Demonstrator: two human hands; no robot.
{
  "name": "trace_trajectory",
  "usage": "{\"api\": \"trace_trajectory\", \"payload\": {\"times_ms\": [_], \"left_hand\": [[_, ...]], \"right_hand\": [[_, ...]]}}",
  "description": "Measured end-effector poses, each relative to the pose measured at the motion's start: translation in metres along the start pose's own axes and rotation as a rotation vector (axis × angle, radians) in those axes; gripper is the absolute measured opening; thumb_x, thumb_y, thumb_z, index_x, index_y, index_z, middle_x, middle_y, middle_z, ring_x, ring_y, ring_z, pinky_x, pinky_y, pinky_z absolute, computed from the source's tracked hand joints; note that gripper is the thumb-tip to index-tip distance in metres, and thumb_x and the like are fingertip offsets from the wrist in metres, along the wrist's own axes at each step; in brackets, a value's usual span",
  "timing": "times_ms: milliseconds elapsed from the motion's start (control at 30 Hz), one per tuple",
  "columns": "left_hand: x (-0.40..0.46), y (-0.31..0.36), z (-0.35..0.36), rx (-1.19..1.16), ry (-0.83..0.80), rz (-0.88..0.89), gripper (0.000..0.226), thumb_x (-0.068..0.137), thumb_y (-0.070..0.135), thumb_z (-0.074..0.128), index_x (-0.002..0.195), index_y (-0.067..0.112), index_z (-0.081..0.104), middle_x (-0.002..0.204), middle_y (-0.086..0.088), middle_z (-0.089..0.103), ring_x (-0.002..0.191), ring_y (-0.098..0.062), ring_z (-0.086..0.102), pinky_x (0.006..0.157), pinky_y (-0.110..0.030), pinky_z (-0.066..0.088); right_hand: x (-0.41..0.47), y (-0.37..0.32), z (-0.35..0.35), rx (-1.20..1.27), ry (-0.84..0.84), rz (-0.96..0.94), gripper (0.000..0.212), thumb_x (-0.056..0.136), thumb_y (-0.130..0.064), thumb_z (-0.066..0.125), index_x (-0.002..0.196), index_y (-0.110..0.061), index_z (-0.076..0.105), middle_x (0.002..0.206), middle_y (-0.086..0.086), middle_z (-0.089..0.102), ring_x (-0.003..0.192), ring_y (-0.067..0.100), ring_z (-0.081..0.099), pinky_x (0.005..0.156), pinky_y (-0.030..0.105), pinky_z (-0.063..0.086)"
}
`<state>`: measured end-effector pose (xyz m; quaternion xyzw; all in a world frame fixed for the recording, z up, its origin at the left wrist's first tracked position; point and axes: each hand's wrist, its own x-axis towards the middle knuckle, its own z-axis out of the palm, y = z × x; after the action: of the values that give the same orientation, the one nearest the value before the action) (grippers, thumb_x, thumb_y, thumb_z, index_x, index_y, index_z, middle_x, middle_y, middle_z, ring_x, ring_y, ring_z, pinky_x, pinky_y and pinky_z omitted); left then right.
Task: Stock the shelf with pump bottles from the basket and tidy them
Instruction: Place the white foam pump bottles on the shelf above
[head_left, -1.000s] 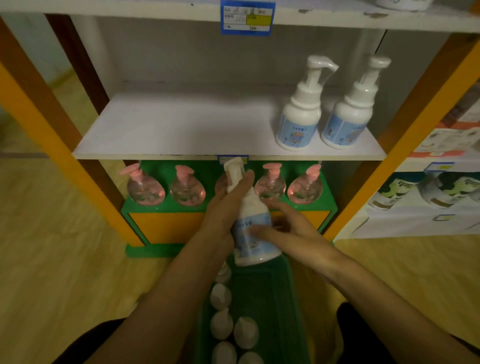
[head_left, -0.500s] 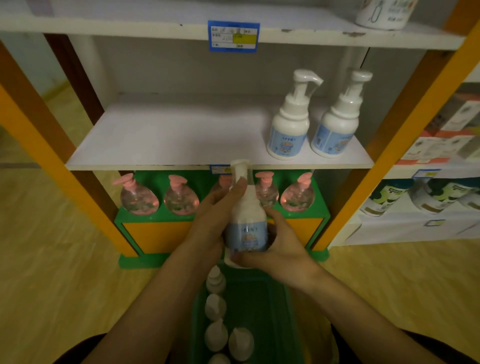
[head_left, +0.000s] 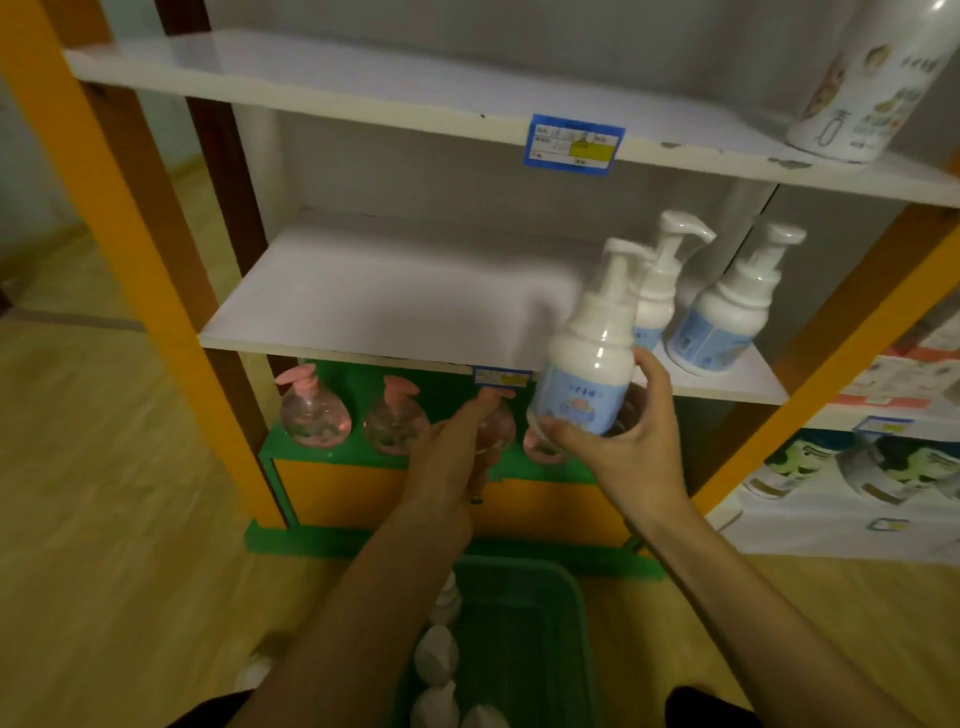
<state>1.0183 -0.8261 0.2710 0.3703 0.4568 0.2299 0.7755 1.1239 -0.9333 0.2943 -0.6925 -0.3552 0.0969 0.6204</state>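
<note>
At shelf edge (head_left: 363, 343), right hand (head_left: 631, 447) grips pump bottle (head_left: 587, 364) by its base; left hand (head_left: 447, 457) loose, empty. Set it upright just left of the two shelved bottles (head_left: 722, 317), nozzle matching.

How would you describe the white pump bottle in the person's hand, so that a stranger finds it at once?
Find the white middle shelf between the orange posts. At its front edge, near the right end, the right hand grips a white pump bottle with a blue label. Unlike the two matching bottles standing behind it, this one is held.
</note>
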Motion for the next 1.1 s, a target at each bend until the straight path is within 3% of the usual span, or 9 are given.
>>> {"api": "trace_trajectory", "payload": {"times_ms": [100,167,267,500,633,800,933,1033,1100], "left_hand": [[0.002,0.001,-0.004,-0.022,-0.015,0.003,0.038,0.078,0.039,0.069,0.109,0.017,0.063,0.109,-0.006,0.069,0.098,-0.020,0.061,0.082,-0.036,0.048],[0.002,0.002,-0.005,-0.014,-0.018,-0.004,0.039,0.078,0.040,0.068,0.108,0.016,0.063,0.106,-0.007,0.069,0.091,-0.021,0.060,0.071,-0.033,0.046],[-0.001,0.006,-0.005,-0.004,-0.011,-0.022,0.040,0.079,0.041,0.066,0.110,0.016,0.064,0.102,-0.007,0.070,0.079,-0.017,0.055,0.058,-0.028,0.039],[-0.004,0.010,-0.006,-0.003,-0.038,-0.045,0.027,0.086,0.035,0.061,0.107,0.018,0.064,0.102,-0.003,0.070,0.081,-0.016,0.054,0.063,-0.028,0.038],[-0.002,0.012,-0.008,0.003,-0.017,-0.059,0.029,0.086,0.034,0.060,0.109,0.017,0.063,0.100,-0.002,0.070,0.077,-0.015,0.054,0.063,-0.028,0.037],[0.000,0.014,-0.007,0.002,-0.011,-0.065,0.031,0.086,0.034,0.060,0.112,0.017,0.061,0.102,-0.001,0.070,0.080,-0.015,0.055,0.063,-0.028,0.038],[-0.004,0.015,-0.007,0.023,-0.020,-0.072,0.015,0.085,0.031,0.060,0.095,0.019,0.059,0.089,0.002,0.069,0.069,-0.012,0.053,0.058,-0.026,0.035],[-0.006,0.013,-0.011,0.070,-0.014,-0.048,0.016,0.086,0.030,0.059,0.096,0.018,0.059,0.096,-0.001,0.067,0.070,-0.013,0.052,0.055,-0.026,0.034],[-0.007,0.009,-0.016,0.115,-0.002,-0.036,0.030,0.086,0.032,0.059,0.111,0.015,0.058,0.101,-0.002,0.067,0.069,-0.012,0.052,0.052,-0.026,0.034]], "right_hand": [[0.026,-0.001,0.007,-0.039,0.035,-0.029,0.086,0.060,-0.009,0.088,0.130,-0.022,0.039,0.112,-0.007,0.057,0.097,-0.002,0.060,0.071,0.022,0.057],[0.041,-0.001,0.014,-0.079,0.041,-0.049,0.084,0.059,-0.014,0.089,0.127,-0.027,0.040,0.111,-0.014,0.057,0.099,-0.001,0.059,0.078,0.022,0.056],[0.062,0.001,0.027,-0.099,0.028,-0.055,0.083,0.059,-0.014,0.089,0.124,-0.027,0.039,0.112,-0.010,0.058,0.101,0.004,0.060,0.081,0.023,0.055],[0.097,0.012,0.047,-0.191,0.018,-0.050,0.083,0.060,-0.013,0.088,0.125,-0.016,0.037,0.107,-0.006,0.056,0.095,0.011,0.059,0.075,0.016,0.051],[0.108,0.018,0.047,-0.231,-0.008,-0.025,0.087,0.060,-0.012,0.088,0.128,-0.017,0.033,0.108,-0.002,0.057,0.098,0.014,0.059,0.083,0.027,0.050],[0.113,0.020,0.047,-0.257,-0.021,-0.015,0.088,0.063,-0.012,0.087,0.131,-0.014,0.031,0.110,-0.004,0.054,0.099,0.012,0.057,0.084,0.025,0.048],[0.110,0.023,0.048,-0.245,-0.046,0.004,0.092,0.067,-0.011,0.084,0.138,-0.014,0.026,0.121,-0.004,0.051,0.108,0.014,0.053,0.092,0.031,0.049],[0.093,0.024,0.045,-0.237,-0.013,-0.012,0.097,0.072,-0.016,0.081,0.145,-0.013,0.017,0.143,0.006,0.041,0.129,0.019,0.043,0.104,0.032,0.040],[0.066,0.023,0.040,-0.272,0.071,-0.082,0.086,0.079,-0.018,0.075,0.146,-0.008,0.020,0.149,0.011,0.036,0.137,0.019,0.035,0.110,0.029,0.033]]}}
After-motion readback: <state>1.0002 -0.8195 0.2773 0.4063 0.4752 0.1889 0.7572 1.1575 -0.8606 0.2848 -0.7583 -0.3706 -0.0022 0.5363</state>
